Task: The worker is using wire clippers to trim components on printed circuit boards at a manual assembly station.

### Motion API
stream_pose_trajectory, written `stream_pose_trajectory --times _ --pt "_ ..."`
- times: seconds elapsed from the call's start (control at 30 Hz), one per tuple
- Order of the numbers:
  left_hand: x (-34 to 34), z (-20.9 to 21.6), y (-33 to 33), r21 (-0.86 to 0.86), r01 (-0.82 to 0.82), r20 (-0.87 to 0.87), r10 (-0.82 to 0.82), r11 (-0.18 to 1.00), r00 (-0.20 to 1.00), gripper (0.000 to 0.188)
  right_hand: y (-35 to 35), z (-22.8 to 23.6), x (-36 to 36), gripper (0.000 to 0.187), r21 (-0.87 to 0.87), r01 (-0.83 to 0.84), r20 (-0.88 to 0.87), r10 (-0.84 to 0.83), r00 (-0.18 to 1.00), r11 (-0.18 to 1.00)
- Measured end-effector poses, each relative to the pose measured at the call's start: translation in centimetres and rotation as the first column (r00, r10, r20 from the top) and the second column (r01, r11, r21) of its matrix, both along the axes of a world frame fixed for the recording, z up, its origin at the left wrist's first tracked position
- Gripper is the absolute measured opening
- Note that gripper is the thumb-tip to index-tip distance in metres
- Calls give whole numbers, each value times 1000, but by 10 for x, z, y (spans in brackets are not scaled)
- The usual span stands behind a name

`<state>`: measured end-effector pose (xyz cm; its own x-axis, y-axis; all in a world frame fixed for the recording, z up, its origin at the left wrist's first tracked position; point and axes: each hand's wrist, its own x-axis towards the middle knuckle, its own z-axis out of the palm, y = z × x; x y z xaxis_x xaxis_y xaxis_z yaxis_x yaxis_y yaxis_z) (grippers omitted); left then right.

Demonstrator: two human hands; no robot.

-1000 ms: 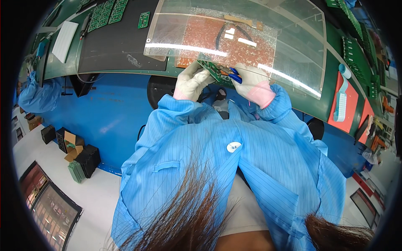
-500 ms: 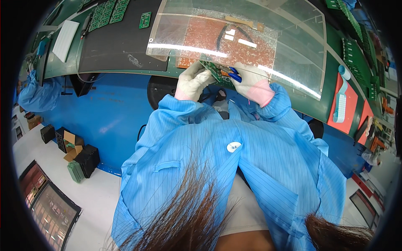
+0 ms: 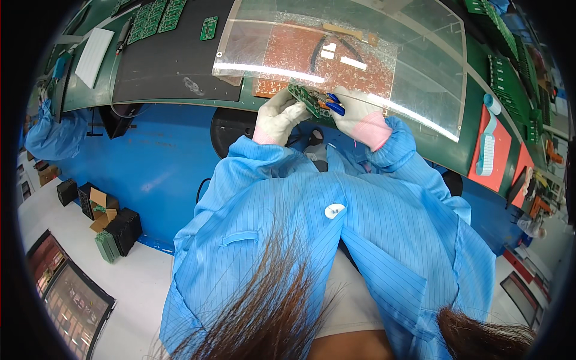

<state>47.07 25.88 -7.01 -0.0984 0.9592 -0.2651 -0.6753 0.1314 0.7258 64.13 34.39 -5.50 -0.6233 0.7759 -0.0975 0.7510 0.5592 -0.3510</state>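
Observation:
In my gloved left hand point(image 3: 279, 115) is a green circuit board point(image 3: 305, 100), gripped at its left side and tilted over the bench's near edge. Blue-handled cutters point(image 3: 335, 104) sit in my gloved right hand point(image 3: 359, 110), whose fingers close round the handles. The cutters' jaws point left at the board's right side; whether they touch it I cannot make out. Both hands are at the front edge of a clear plastic cover point(image 3: 420, 66). Under the cover lies an orange-brown mat point(image 3: 294, 51) strewn with small clippings, with white labels point(image 3: 353, 62) on it.
Left on the bench is a dark mat point(image 3: 174, 72) with a small green board point(image 3: 209, 28) and several board panels point(image 3: 143, 23). A white slab point(image 3: 94, 57) lies beyond it. At right, a blue-green strip point(image 3: 487, 144) rests on a red sheet point(image 3: 503, 150). A black stool point(image 3: 228, 131) stands below.
The circuit board has tilted slightly, showing more of its face. The cutters and right hand shifted only a little, and the left hand stays almost in place.

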Motion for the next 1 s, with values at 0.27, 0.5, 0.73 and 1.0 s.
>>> stream_pose_trajectory --times 0.27,0.5,0.73,1.0 --pt "-2 -6 -2 1 28 23 -28 1000 999 59 -2 7 -5 22 45 -28 9 28 1000 999" --pt "2 -3 -4 1 -17 21 17 1000 1000 63 -2 21 -9 23 31 -28 50 26 998 999" --pt "1 -3 -3 16 10 19 -10 1000 1000 63 -3 15 -7 24 89 -40 50 35 998 995" --pt "3 -2 -4 18 7 23 -7 1000 1000 62 -3 6 -5 24 -31 26 17 -25 1000 999"
